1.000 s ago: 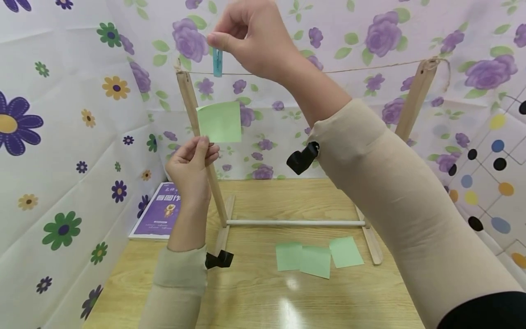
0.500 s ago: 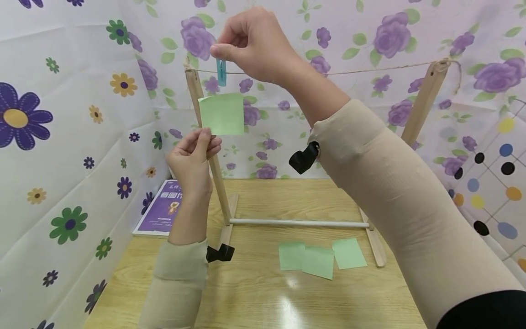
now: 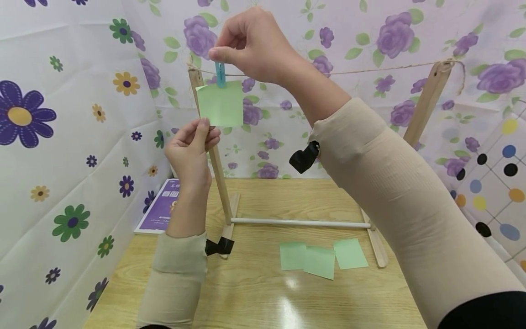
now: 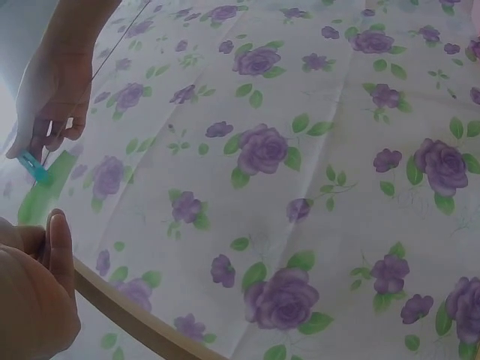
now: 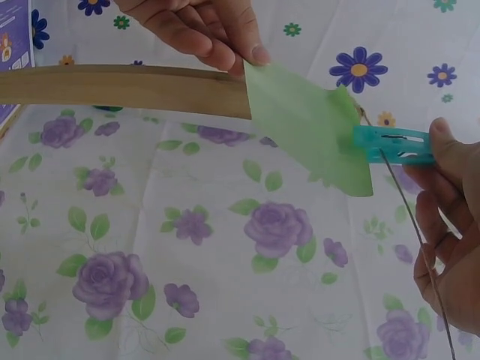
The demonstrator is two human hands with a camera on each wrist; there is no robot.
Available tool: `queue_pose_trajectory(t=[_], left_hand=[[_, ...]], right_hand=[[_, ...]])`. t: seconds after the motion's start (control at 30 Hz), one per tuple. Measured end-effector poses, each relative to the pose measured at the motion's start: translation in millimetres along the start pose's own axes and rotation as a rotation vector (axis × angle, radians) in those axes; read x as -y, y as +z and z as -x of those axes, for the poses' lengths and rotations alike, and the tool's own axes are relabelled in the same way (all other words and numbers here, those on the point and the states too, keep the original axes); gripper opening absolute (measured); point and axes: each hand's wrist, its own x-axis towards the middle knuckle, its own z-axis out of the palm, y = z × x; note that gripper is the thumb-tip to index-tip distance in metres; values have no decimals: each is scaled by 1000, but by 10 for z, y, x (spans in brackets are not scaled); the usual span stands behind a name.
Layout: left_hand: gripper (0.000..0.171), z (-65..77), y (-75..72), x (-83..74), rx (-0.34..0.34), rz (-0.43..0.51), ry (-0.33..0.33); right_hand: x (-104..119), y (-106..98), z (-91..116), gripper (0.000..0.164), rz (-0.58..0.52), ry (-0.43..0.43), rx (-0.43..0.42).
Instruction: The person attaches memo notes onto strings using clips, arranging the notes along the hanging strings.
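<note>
My left hand (image 3: 191, 151) pinches a light green square paper note (image 3: 221, 105) by its lower left corner, thumb facing me. Above it, the thumb and fingers of my right hand (image 3: 256, 45) squeeze the upper end of a blue clothespin (image 3: 220, 75). The clothespin's lower end overlaps the note's top edge. In the right wrist view, the tip of the clothespin (image 5: 394, 145) is at the paper's edge (image 5: 304, 127), and a thin string (image 5: 416, 225) runs across it. Whether the clothespin has closed on the paper cannot be told.
The string (image 3: 370, 70) stretches between two wooden posts, left (image 3: 219, 183) and right (image 3: 425, 105), joined low down by a white rod (image 3: 300, 222). Three more green notes (image 3: 319, 262) lie on the wooden table (image 3: 246, 292). A purple book (image 3: 158, 212) lies behind my left forearm.
My left hand has raised the note until its top edge meets the clothespin. My right hand has lowered the clothespin a little over the string. The head view has shifted slightly.
</note>
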Motion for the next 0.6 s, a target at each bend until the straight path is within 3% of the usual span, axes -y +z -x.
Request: queue_pose_trajectory(t=[0.2, 0.6], left_hand=[[19, -16, 14, -14, 21, -5, 44], [20, -51, -17, 1, 22, 25, 14]], right_hand=[[17, 0, -17, 25, -5, 13, 38], [17, 4, -12, 27, -21, 11, 93]])
